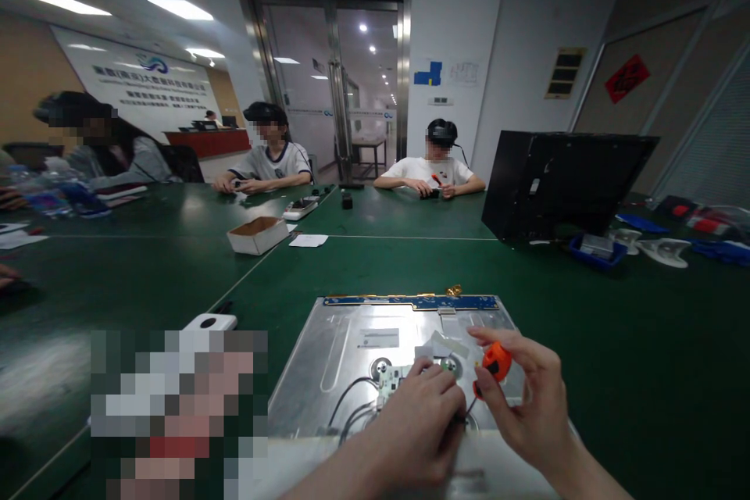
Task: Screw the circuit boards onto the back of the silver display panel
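A silver metal panel [345, 336] lies in front of me, with a blue circuit strip [410, 302] along its far edge. A small pale circuit board [390, 381] and dark cables [345, 398] are on the panel. My left hand [425, 414] rests over the board with curled fingers; what it holds, if anything, is hidden beneath it. On the right, my right hand [527, 391] holds an orange screwdriver [497, 362] by its handle between thumb and fingers, its thin shaft slanting down toward my left hand.
A white box [258, 236], paper [308, 241] and a white device [300, 208] lie farther back. A black monitor-like casing [562, 187] stands at right beside a blue tray [598, 250]. Several people sit around the green table [410, 258]. The lower left is pixelated.
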A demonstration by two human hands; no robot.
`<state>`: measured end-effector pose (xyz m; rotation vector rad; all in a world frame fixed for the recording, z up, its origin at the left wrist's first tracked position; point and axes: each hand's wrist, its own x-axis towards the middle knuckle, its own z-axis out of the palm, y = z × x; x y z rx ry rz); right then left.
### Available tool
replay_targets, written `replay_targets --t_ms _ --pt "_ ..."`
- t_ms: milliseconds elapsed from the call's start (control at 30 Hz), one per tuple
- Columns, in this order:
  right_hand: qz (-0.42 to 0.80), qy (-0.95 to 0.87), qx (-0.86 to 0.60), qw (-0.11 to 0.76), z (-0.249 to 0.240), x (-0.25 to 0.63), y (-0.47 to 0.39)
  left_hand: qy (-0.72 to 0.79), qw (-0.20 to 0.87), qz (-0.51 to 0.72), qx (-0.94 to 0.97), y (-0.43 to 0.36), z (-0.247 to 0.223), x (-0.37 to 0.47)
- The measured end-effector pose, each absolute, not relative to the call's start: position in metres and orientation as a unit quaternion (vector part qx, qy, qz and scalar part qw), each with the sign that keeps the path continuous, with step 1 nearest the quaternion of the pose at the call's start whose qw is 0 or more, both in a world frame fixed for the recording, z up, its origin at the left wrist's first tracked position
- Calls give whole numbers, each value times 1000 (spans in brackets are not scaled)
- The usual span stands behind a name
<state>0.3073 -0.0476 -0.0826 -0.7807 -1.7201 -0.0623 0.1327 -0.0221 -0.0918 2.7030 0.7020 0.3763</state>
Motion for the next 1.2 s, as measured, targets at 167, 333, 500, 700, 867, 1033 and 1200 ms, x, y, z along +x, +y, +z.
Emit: replay_targets --t_ms 167,333,500,700,867,1033,1200 --pt "-78 -754 -354 548 -74 308 -52 248 154 140 946 -22 -95 134" --pt "-76 -753 -362 544 -75 309 -54 247 155 146 945 -22 -97 134" --pt "-70 -725 -354 587 -81 308 -49 249 160 135 946 -22 -95 133" --pt "-94 -763 -358 530 -72 306 -52 250 169 127 945 -22 -92 133" --pt "-65 -768 -345 535 -69 305 -53 250 162 129 946 -23 -93 134" --pt "-78 -751 -336 564 -73 306 -49 248 156 129 947 -22 -97 134" --pt "-108 -753 -363 539 -71 305 -51 248 158 125 948 -22 -97 135"
